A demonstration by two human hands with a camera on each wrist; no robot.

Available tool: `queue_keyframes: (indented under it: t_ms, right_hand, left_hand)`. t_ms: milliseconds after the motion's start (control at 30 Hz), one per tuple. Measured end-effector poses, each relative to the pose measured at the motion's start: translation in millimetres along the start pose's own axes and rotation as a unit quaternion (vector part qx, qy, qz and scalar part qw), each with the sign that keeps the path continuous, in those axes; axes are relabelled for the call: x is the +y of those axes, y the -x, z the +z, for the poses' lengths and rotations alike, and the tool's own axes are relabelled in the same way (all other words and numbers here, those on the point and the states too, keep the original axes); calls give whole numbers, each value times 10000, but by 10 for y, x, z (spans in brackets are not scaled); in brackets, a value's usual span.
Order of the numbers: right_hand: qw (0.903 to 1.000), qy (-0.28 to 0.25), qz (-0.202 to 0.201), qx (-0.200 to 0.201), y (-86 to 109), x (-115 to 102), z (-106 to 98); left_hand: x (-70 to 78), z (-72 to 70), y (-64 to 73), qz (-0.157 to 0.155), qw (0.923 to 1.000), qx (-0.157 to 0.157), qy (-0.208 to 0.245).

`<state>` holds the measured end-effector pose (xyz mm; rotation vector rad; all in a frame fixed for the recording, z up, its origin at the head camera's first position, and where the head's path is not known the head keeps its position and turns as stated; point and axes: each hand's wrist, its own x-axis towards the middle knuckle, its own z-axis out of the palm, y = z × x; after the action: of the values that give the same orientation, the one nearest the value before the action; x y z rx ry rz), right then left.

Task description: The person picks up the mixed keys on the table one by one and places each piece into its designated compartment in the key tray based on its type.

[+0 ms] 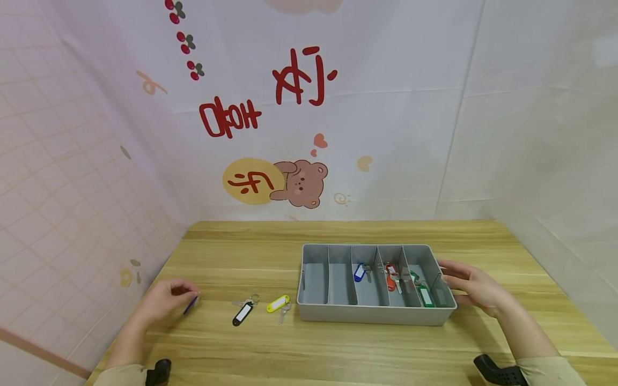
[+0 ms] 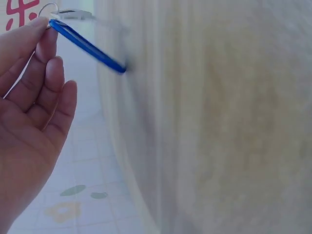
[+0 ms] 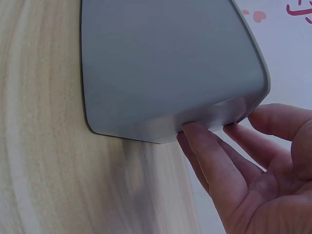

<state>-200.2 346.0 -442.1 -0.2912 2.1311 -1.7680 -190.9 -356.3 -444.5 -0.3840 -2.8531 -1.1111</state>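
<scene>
My left hand [image 1: 161, 301] pinches the metal ring of a blue key tag [image 2: 87, 46] between thumb and fingertips. The tag hangs just over the table's left side, a key [image 2: 73, 14] beside it on the ring. My right hand [image 1: 478, 287] is at the right end of a grey divided box [image 1: 372, 315], fingertips touching its outer wall. Inside, a blue key tag [image 1: 359, 272] lies in the middle compartment, red key tags [image 1: 390, 282] in the one right of it, and green key tags [image 1: 425, 296] in the rightmost.
Between the left hand and the box, a black key tag [image 1: 243, 313] and a yellow key tag [image 1: 278, 304] lie with their keys on the wooden table [image 1: 241, 354]. A printed cloth [image 1: 396, 123] hangs behind the table and along its sides.
</scene>
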Motion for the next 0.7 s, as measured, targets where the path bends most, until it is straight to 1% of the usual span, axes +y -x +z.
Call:
queue_keyframes:
  t_ms: [233, 433, 567, 700]
  right_hand:
    - [10000, 61, 14, 16, 9, -2, 0]
    - [10000, 13, -2, -8, 9, -6, 4]
    - [10000, -57, -36, -33, 6, -4, -1]
    - [9999, -136, -40, -47, 5, 0, -8]
  left_hand:
    - [93, -11, -74, 98, 9998, 183, -71]
    - [180, -11, -131, 45, 9995, 256, -201]
    - [257, -4, -155, 26, 9987, 337, -377]
    - [370, 4, -178, -133, 9985, 349, -412]
